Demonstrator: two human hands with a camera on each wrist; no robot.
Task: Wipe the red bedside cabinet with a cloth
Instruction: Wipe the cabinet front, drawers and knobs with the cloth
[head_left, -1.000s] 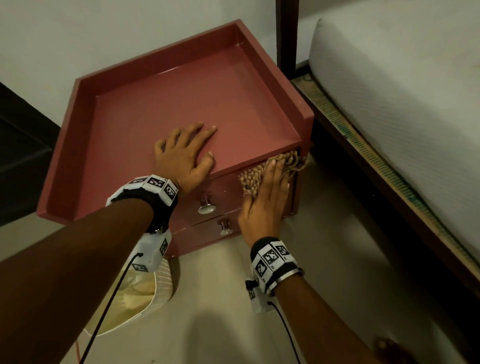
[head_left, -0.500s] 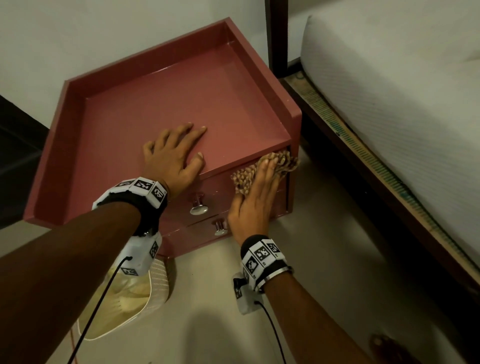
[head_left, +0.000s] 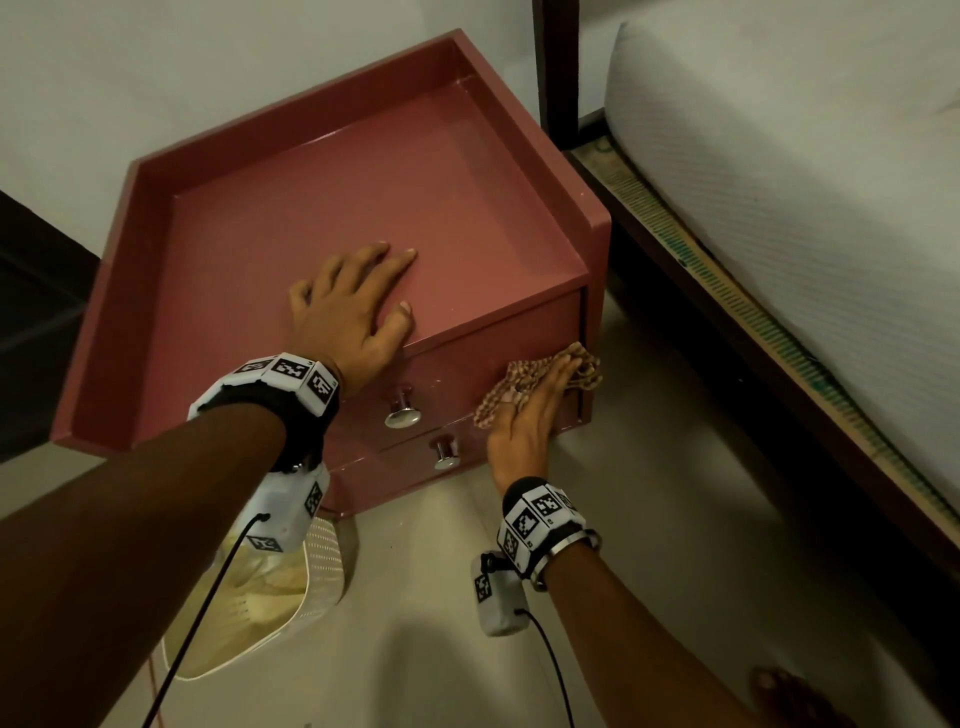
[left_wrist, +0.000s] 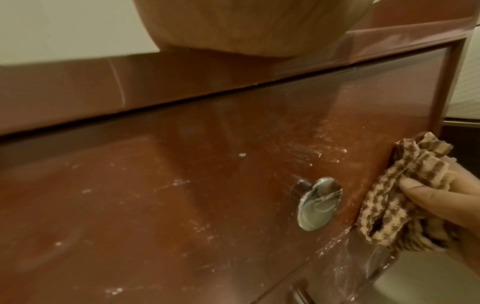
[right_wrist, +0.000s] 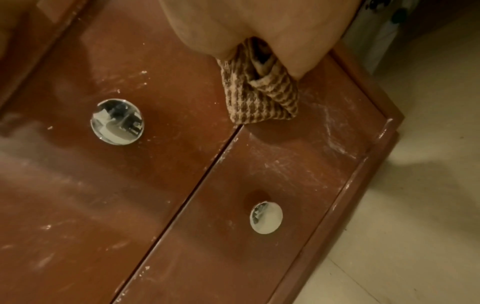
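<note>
R hand (head_left: 524, 421) presses cloth (head_left: 540, 382) on cabinet (head_left: 363, 208) drawer front.

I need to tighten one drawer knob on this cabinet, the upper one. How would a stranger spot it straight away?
Start at the red cabinet beside the bed and look at its front, where two drawers are stacked. The upper knob sits mid-drawer, below the left hand resting on top and left of the checked cloth. It looks larger than the lower knob.

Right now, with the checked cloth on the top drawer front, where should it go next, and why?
Probably sweep the brown checked cloth leftward toward the round metal knob: whitish streaks still mark the red upper drawer front there, while the right hand presses the cloth near its right edge.
</note>
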